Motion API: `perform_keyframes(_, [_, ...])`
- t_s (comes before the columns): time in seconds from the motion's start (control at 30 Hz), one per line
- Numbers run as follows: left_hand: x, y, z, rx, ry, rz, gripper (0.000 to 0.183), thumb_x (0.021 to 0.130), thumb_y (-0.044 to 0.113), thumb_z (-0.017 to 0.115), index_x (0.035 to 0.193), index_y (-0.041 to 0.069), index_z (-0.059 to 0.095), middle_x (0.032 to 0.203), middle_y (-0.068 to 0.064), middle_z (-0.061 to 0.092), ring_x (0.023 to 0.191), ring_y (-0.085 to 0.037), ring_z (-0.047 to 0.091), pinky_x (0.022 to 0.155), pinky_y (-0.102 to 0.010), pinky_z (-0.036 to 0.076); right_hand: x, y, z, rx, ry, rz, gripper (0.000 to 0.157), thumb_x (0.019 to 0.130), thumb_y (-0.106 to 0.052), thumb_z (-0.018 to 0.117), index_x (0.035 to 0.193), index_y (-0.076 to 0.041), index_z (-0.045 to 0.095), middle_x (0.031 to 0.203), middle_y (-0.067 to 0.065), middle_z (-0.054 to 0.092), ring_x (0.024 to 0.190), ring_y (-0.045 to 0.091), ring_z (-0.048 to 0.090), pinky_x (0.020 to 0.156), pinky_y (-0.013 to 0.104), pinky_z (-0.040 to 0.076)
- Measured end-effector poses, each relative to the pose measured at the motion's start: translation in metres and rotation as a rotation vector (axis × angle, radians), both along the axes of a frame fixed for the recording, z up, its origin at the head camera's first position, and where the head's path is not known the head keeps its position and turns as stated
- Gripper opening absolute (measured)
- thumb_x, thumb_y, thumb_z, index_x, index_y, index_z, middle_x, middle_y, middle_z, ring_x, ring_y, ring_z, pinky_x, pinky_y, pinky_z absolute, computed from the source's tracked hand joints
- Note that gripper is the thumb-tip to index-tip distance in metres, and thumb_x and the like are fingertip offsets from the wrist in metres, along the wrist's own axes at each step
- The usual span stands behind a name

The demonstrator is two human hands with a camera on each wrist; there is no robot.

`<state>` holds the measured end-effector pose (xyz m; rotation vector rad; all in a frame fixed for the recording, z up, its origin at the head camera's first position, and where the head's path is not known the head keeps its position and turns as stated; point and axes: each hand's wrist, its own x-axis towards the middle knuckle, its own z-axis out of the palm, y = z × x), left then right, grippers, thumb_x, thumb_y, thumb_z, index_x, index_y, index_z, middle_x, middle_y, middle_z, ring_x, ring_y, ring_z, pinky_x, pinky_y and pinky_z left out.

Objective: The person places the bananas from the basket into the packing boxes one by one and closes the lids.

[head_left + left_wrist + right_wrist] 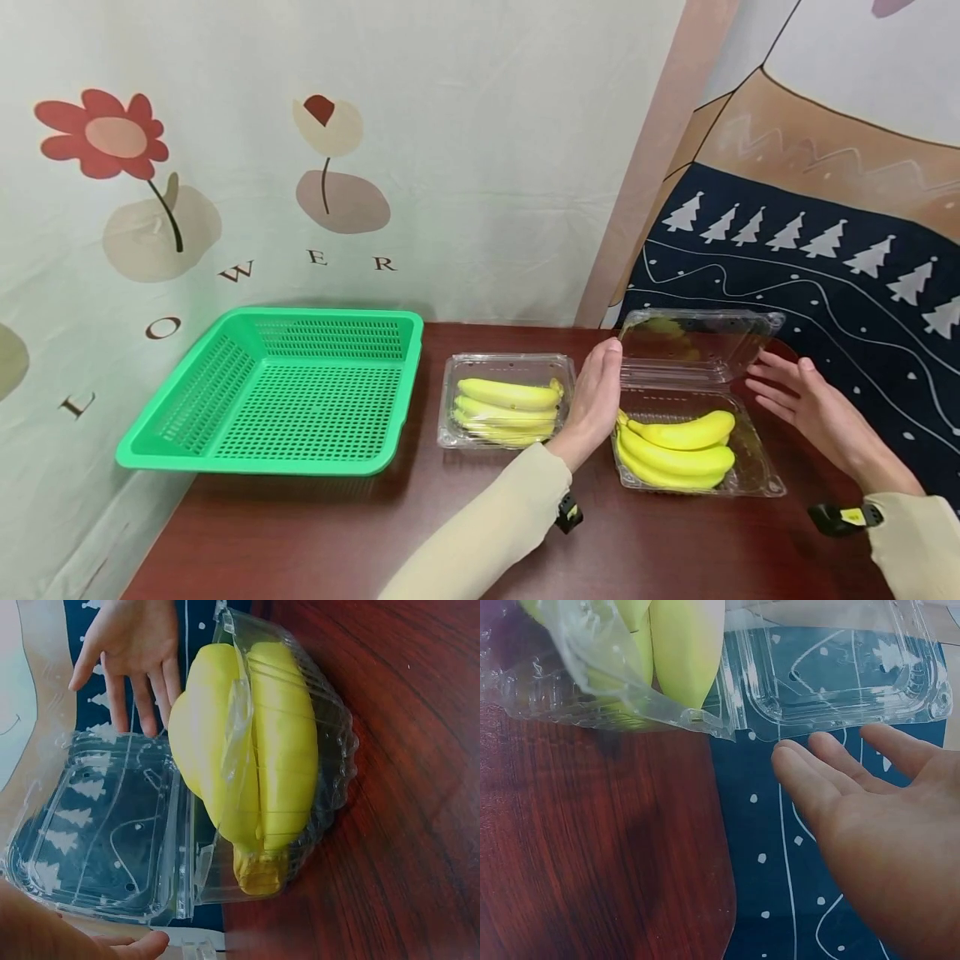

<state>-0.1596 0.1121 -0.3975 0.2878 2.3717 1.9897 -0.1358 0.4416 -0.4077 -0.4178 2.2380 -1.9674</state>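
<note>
A bunch of yellow bananas (675,454) lies in the base of a clear plastic clamshell box (753,454) on the right of the table. The box's lid (675,346) stands raised at the back, hinged to the base. My left hand (597,392), fingers straight, is at the left side of this box, near the lid. On the other side, my right hand (813,408) has its fingers extended, fingertips close to the lid's right edge. In the right wrist view those fingers (832,765) lie just below the lid's rim. Neither hand grips anything.
Left of my left hand sits a second clear box (506,358), closed over more bananas (510,396). A green perforated basket (401,417) stands at the table's left. Printed curtains (487,167) rise behind the dark red wooden table (315,533).
</note>
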Motion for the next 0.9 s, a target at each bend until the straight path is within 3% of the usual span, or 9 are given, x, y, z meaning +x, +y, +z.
perform_keyframes(0.4, [0.017,-0.004,0.005,-0.024,-0.105,-0.024,0.065,0.106,0.063,0.021,0.150,0.024,0.049,0.149,-0.001,0.057,0.134,-0.021,0.054,0.114,-0.042,0.040,0.015,0.002,0.000,-0.034,0.001,0.016,0.053,0.114,-0.035,0.012,0.161,-0.018,0.032,0.145,-0.017,0.054,0.125,-0.001,0.059,0.097,0.014,0.048])
perform_keyframes(0.67, [0.023,-0.009,0.002,-0.029,-0.061,-0.112,0.071,0.109,0.059,0.016,0.161,0.017,0.038,0.164,0.002,0.039,0.150,-0.018,0.036,0.123,-0.038,0.028,0.023,0.003,-0.002,-0.052,0.003,0.043,0.060,0.112,-0.043,0.007,0.160,-0.022,0.036,0.149,-0.013,0.053,0.130,0.002,0.057,0.101,0.016,0.047])
perform_keyframes(0.9, [0.030,-0.013,0.001,-0.055,-0.060,-0.176,0.076,0.108,0.062,0.014,0.163,0.015,0.034,0.168,0.002,0.031,0.154,-0.011,0.025,0.125,-0.035,0.021,0.030,0.005,-0.003,-0.006,0.007,0.045,0.062,0.112,-0.043,0.004,0.161,-0.021,0.034,0.151,-0.014,0.052,0.132,0.000,0.054,0.101,0.015,0.046])
